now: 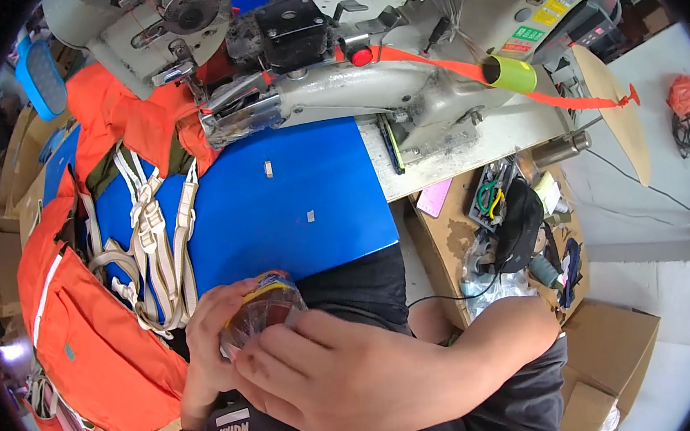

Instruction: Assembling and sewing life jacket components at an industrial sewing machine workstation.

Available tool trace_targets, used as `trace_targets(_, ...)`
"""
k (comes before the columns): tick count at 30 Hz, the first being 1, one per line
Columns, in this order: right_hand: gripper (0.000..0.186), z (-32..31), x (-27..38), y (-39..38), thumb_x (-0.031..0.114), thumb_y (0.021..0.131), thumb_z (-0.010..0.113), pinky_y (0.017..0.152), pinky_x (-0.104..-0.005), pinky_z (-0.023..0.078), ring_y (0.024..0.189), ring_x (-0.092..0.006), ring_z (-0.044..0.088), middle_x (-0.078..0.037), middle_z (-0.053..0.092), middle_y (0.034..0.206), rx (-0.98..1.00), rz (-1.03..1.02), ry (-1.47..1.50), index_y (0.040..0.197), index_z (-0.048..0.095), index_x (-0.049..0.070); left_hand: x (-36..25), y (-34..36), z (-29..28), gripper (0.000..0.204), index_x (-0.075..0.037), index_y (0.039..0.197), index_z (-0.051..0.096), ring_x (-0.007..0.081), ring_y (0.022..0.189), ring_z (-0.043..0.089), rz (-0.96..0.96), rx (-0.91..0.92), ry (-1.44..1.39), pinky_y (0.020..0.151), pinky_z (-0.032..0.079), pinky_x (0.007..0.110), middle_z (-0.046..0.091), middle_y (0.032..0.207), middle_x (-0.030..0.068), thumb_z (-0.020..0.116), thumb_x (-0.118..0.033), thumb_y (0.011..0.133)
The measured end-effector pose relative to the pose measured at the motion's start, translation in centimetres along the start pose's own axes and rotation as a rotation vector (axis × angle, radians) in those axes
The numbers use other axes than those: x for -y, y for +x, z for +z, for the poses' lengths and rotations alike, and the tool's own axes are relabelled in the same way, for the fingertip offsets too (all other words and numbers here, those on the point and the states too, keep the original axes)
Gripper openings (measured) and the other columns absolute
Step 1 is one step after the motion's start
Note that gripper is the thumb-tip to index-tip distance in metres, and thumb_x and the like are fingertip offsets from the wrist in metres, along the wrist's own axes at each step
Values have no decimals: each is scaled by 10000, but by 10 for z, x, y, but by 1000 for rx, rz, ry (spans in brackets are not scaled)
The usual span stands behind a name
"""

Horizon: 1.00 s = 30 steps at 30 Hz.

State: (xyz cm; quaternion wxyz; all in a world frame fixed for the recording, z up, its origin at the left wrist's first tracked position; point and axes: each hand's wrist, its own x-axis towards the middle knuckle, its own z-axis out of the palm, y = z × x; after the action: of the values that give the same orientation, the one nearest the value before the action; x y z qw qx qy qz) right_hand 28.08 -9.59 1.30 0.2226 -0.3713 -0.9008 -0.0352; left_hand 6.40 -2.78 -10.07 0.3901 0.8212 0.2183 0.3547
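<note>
Close to my body, both hands meet at a small clear plastic package (257,315) with dark reddish contents and a yellow and blue edge. My left hand (206,334) is wrapped round its left side. From the right, my right hand (338,376) reaches across, its curled fingers gripping the package's near side; the fingertips are partly hidden. An orange fabric bag (97,336) lies left of my hands, partly over the blue work surface (300,174). Beige webbing straps (149,224) with buckles rest in a bundle on it.
Beyond the blue surface stands a grey sewing machine (366,82), with orange fabric under its needle end. An orange strip (573,103) runs through a yellow-green tube (513,74). At right, a cardboard surface (433,236) carries a pink flat object (435,198), tools and a black pouch (521,225).
</note>
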Motion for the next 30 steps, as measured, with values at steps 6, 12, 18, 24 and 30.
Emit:
trace_targets(6,349,-4,19,0,221,747,612,574,-240,371,770,-161,550,-54,565,927,296,231,-144,1043,653,41,-3,-5,0,607,-47,1236,503,379,1010,655,-64,28,144,854,523,445,643,1169,207,784,-84,700)
trace_targets(12,268,-5,-9,-4,250,752,636,506,-224,341,658,-128,505,-2,506,805,-46,78,-29,945,619,64,1,4,7,598,-49,1224,521,379,1017,657,-1,-8,-21,861,513,462,649,1172,203,783,-110,690)
trace_targets(18,318,-18,-1,11,274,806,652,517,-236,369,633,-146,497,-54,502,818,283,86,-90,1016,589,44,-5,16,-12,776,-57,1275,500,353,1051,649,44,147,77,887,493,464,627,1227,180,876,-239,621)
trace_targets(24,353,-73,4,50,135,824,748,639,-317,516,806,-265,631,-129,590,1066,313,255,400,1151,634,66,-11,25,-19,801,-70,1309,499,337,1041,623,89,80,8,871,496,425,612,1223,131,880,-236,625)
trace_targets(30,403,-45,-24,12,249,852,736,727,-370,477,843,-259,608,-141,598,955,-64,152,375,1142,581,17,-30,26,-50,772,-51,1327,492,330,1026,629,210,-85,-80,846,498,400,613,1227,118,856,-260,679)
